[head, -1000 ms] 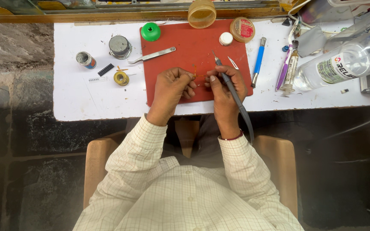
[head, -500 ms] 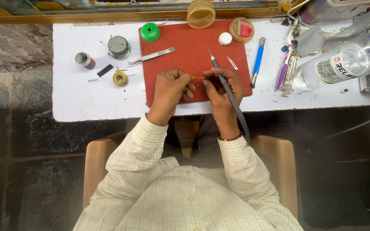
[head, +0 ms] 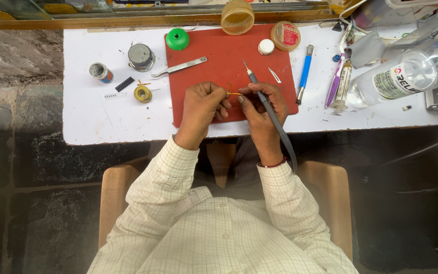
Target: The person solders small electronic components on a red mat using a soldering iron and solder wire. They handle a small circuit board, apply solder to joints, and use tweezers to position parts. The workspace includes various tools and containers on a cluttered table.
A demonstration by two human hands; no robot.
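Wire, a short orange piece (head: 234, 94), is pinched between both hands above the red mat (head: 214, 45), its long axis left to right. The left hand (head: 202, 104) is closed on 1 end; the right hand (head: 262, 101) grips the other, plus a grey soldering iron (head: 272, 119) pointing away toward the mat's far edge.

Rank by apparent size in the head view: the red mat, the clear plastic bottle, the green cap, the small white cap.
1. Red mat
2. Clear plastic bottle
3. Green cap
4. Small white cap
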